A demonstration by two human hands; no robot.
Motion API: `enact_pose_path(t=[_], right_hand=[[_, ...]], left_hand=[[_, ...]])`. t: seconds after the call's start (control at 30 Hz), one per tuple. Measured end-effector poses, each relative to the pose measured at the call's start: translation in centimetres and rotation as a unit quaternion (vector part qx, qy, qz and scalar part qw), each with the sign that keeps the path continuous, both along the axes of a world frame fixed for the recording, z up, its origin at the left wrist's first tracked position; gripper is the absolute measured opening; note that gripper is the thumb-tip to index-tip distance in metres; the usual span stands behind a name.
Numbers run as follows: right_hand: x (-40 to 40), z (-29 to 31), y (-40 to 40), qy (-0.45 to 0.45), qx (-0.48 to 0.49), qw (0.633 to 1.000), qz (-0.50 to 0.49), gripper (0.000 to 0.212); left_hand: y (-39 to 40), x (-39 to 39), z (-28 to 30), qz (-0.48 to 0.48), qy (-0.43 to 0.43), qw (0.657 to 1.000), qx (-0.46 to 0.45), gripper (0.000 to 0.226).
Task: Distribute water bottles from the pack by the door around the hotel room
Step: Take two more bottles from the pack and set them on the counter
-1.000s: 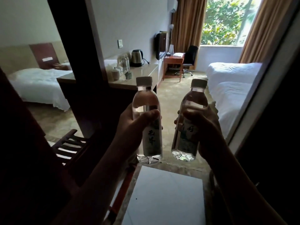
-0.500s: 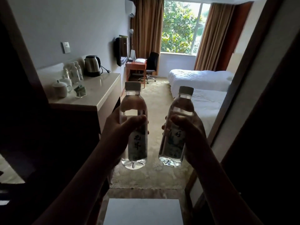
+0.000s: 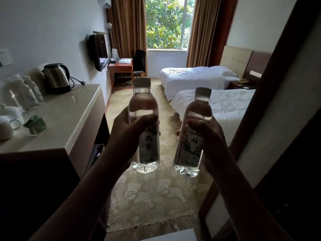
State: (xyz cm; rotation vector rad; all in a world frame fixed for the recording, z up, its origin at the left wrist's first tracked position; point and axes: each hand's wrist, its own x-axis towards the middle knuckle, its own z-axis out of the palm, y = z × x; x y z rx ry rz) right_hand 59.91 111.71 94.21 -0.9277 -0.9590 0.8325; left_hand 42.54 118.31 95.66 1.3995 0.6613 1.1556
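Hands hold two clear plastic water bottles with pale caps upright, caps up, long axes vertical, in front of the cream countertop (image 3: 73,119). Left hand (image 3: 128,136) wraps the left bottle (image 3: 145,126); right hand (image 3: 208,138) wraps the right bottle (image 3: 192,134), both gripping mid-body. Full, they probably feel moderately heavy, smooth and slightly squeezable; the labelled middle seems the surest hold.
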Motion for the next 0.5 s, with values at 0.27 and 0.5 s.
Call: enact_pose_path(t=[0.27,0.5], right_hand=[[9.0,-0.5,14.3,-0.005,0.025,1.000,0.013,0.053],[14.2,1.7,28.7,-0.031,0.045,0.996,0.070,0.031]], left_hand=[[13.5,7.9,-0.3,0.016,0.007,0.999,0.031,0.057],[25.2,11.8,0.9,0.079,0.000,0.996,0.041,0.060]])
